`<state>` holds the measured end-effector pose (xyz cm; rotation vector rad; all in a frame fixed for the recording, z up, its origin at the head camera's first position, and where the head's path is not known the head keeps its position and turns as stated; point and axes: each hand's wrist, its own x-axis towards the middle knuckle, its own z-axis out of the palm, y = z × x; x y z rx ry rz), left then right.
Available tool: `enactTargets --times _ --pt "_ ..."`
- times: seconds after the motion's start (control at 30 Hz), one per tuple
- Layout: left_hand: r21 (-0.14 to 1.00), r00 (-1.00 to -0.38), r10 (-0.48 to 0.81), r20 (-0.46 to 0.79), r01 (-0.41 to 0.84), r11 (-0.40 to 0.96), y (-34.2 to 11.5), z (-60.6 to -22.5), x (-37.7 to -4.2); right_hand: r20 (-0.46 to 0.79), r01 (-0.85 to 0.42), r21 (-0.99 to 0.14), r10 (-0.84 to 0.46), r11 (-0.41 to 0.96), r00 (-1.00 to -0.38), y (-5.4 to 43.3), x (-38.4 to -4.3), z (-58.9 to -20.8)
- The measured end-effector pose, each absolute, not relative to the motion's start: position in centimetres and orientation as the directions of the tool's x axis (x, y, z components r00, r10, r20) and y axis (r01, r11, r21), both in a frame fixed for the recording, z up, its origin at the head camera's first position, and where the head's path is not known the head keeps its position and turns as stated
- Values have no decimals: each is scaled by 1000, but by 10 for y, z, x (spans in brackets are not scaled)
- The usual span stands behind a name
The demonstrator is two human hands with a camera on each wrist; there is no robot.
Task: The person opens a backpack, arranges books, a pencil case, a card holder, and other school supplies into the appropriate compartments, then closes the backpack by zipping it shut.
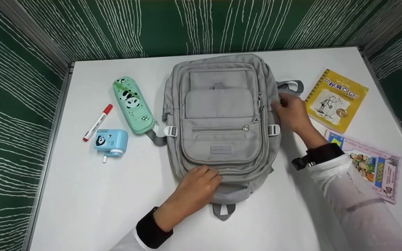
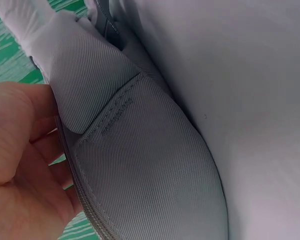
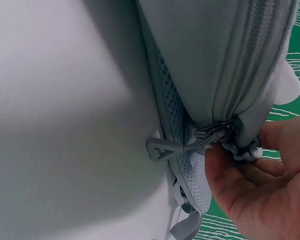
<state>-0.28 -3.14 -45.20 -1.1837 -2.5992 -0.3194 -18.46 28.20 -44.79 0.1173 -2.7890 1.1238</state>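
Note:
A grey backpack lies front side up on the white table, its top handle toward me. My left hand grips the bag's edge near the handle; in the left wrist view its fingers go behind the zippered rim. At the right side of the bag, my right hand pinches the fabric by the zipper's end. The right wrist view shows a grey zipper pull sticking out beside the thumb, with gathered fabric between thumb and fingers. Part of the fingers is hidden behind the bag.
Left of the bag lie a green panda pencil case, a red-capped marker and a blue pencil sharpener. On the right are a yellow book and a pink book, partly under my right sleeve. Green walls border the table.

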Motion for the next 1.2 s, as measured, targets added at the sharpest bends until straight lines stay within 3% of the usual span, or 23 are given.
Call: enactTargets --times 0.67,1.2 --pt "203 -669 688 281 742 639 -56 -449 -7 89 -63 -720 1 691 -996 297 -147 -448" --pt "229 -696 654 297 717 659 -76 -449 -19 -55 44 -880 -8 472 -998 289 -105 -425"
